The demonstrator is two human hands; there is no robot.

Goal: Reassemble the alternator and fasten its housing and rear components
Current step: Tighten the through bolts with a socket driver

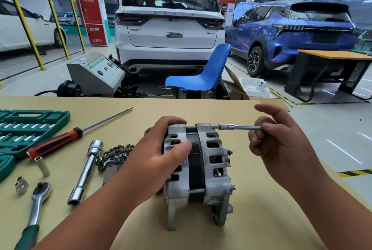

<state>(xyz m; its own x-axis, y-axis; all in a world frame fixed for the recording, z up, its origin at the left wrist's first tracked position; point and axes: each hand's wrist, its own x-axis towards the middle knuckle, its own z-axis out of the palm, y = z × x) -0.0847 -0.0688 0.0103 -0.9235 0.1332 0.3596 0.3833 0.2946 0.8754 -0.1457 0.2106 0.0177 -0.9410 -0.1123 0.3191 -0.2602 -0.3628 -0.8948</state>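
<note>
**Op:** Both forearms are filling the bottom of my feed. Between them the alternator (pixel 203 171) is standing on its mounting ears, near the middle of the table (pixel 251 229).

**Desk:** And the hands?

**Op:** The left hand (pixel 161 155) is wrapping over the front housing (pixel 178 191), thumb pressing its vented side. The right hand (pixel 281 145) is pinching the end of a thin socket bar (pixel 237 127) in curled fingers, index finger sticking out straight.

**Desk:** Where is the bar sitting?

**Op:** It is lying level, its socket meeting a through-bolt (pixel 191 127) at the top of the rear housing (pixel 213 159). It is probably seated, but the joint is tiny on my screen.

**Desk:** Loose tools?

**Op:** A rectifier (pixel 114 155) is lying half behind the left wrist. A tube wrench (pixel 84 173), ratchet (pixel 38 199), screwdriver (pixel 66 139), sockets (pixel 21 185) and green case (pixel 26 127) are sitting further left.
</note>
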